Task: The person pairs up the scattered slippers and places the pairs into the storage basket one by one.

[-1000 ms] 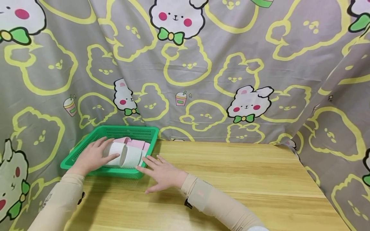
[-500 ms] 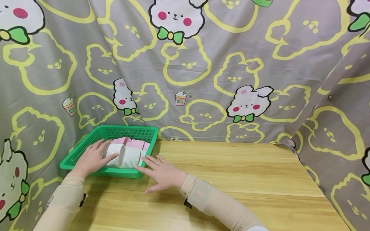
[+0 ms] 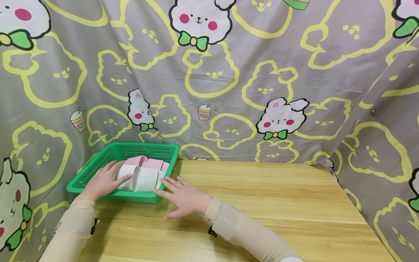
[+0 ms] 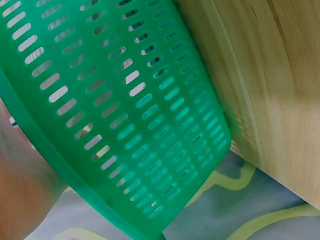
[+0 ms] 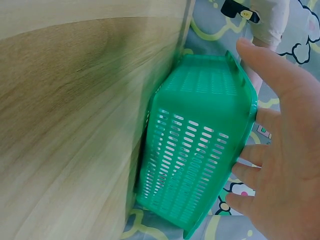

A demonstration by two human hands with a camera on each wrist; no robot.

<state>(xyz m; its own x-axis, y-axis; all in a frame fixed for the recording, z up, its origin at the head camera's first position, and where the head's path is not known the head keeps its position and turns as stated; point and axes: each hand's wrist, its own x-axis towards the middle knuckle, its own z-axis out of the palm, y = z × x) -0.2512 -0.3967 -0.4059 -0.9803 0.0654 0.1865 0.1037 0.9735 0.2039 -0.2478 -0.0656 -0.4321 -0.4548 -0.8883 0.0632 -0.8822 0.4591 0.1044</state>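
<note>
A green basket (image 3: 124,196) with slotted sides stands at the table's left back. In it lie curved white ribbed bands (image 3: 147,180) at the front and pink bands (image 3: 155,163) behind; their kind is unclear. My left hand (image 3: 103,182) reaches over the basket's front left, thumb and fingers around the left white band's near end, which it partly hides. In the left wrist view the basket wall (image 4: 115,115) covers most of that hand. My right hand (image 3: 183,196) spreads straight fingers at the basket's front right corner; the right wrist view shows them against the rim (image 5: 247,135).
A light wooden table (image 3: 278,203) extends to the right and front of the basket. Grey curtain cloth (image 3: 222,80) with cartoon prints hangs behind the table and at both sides. Each forearm wears a beige sleeve (image 3: 252,229).
My left hand has shifted slightly left and down, and the white bands have slid a little left with it. The right hand stays put.
</note>
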